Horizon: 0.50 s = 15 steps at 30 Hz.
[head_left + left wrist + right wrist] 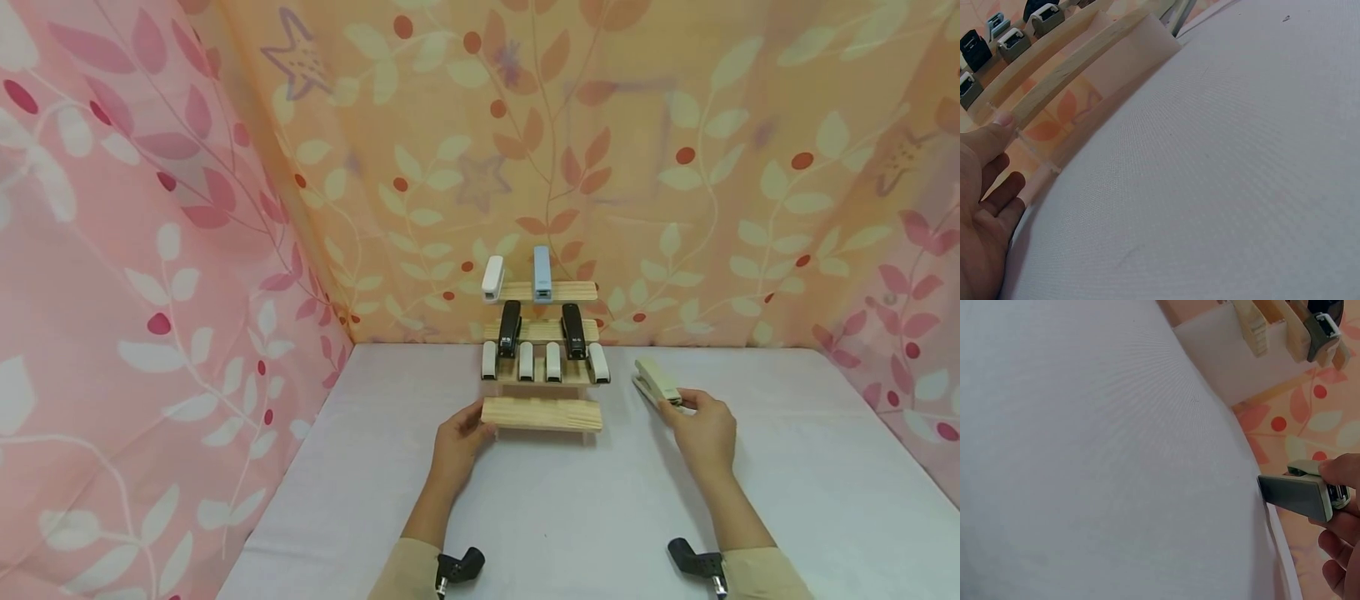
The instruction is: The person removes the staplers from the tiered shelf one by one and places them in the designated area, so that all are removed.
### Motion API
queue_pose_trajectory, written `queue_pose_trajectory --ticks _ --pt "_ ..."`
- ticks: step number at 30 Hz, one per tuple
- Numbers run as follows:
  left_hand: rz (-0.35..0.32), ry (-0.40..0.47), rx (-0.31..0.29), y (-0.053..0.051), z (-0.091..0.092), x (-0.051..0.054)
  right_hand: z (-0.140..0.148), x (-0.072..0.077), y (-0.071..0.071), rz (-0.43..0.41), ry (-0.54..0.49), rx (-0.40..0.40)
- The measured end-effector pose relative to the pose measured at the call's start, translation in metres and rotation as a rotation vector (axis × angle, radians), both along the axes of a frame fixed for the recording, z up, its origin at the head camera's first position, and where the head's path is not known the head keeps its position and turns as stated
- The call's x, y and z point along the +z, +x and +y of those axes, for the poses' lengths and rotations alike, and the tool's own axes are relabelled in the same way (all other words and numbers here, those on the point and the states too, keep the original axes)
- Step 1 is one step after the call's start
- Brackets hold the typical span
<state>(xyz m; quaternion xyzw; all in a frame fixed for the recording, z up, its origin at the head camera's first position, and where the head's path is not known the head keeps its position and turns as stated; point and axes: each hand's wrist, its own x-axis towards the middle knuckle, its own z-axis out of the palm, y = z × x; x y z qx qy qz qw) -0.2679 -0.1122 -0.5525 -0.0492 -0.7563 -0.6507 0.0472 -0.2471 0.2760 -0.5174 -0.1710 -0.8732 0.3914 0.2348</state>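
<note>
Evidently, the cream stapler (657, 382) is what we are handling: it sits to the right of the wooden rack (536, 331) and apart from it, its near end pinched between the thumb and fingers of our right hand (703, 429), its far end pointing away and a little to the left. Whether that far end touches the bench (555, 508) we cannot tell. Our left hand (456, 442) grips the left end of the front shelf (540, 414), thumb and fingers about the wood, so the rack seems braced. We judge the step in hand to be moving the stapler beside the rack while steadying the shelves. The next move probably calls for a firm pinch, a lift clear of the shelf ends, and no sideways push on the rack. Behind the front shelf, four small white-topped staplers (527, 362) stand in a row; on the tier above are two black staplers (510, 329), and on the top tier a white stapler (492, 278) and a light blue stapler (542, 273). Beyond the bench hangs a leaf-patterned cloth (450, 125).
</note>
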Motion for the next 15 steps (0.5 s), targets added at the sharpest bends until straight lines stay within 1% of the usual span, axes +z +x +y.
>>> queue_pose_trajectory --ticks 2,6,11,15 --pt "-0.001 -0.005 0.003 0.0 0.0 0.0 0.0 -0.001 0.0 -0.016 0.008 0.012" --pt "-0.015 -0.007 0.005 -0.001 0.0 0.0 0.0 -0.004 -0.001 -0.041 0.059 0.027" --pt "-0.014 -0.008 0.006 0.0 0.0 0.001 -0.002 -0.009 -0.001 -0.056 0.116 0.044" --pt "-0.01 -0.005 0.005 0.0 0.001 0.002 -0.004 -0.012 -0.001 -0.082 0.136 0.055"
